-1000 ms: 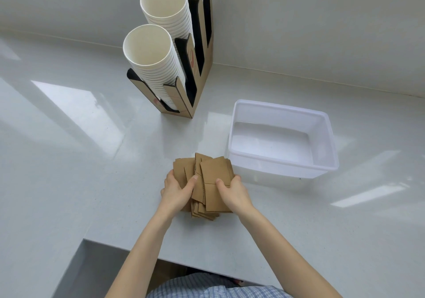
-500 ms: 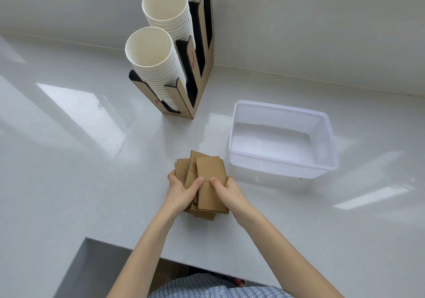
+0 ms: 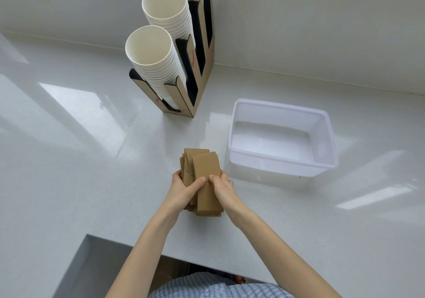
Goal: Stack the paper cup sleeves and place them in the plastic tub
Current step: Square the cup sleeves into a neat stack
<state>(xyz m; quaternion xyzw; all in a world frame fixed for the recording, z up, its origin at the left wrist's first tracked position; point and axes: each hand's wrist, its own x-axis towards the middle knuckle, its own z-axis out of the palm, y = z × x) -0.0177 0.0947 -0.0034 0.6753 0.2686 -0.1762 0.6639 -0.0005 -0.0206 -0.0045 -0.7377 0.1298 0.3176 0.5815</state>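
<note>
Partly hidden: a stack of brown paper cup sleeves (image 3: pixel 203 171), near ends and sides covered by both hands, so the count cannot be told; at least three offset layers show at the far end. Left hand (image 3: pixel 184 188), one, grip clenched on the stack's left side, thumb across the top sleeve. Right hand (image 3: pixel 222 188), one, grip clenched on the right side, thumb meeting the left thumb. The stack sits on the white surface (image 3: pixel 92 171), just left of the plastic tub (image 3: pixel 326 134), not touching it. Tub: one, translucent, nothing visible inside. Cardboard cup holder (image 3: pixel 202 67), one, behind the stack; white cup stacks (image 3: pixel 156 51), three, the rearmost cut off by the top edge.
</note>
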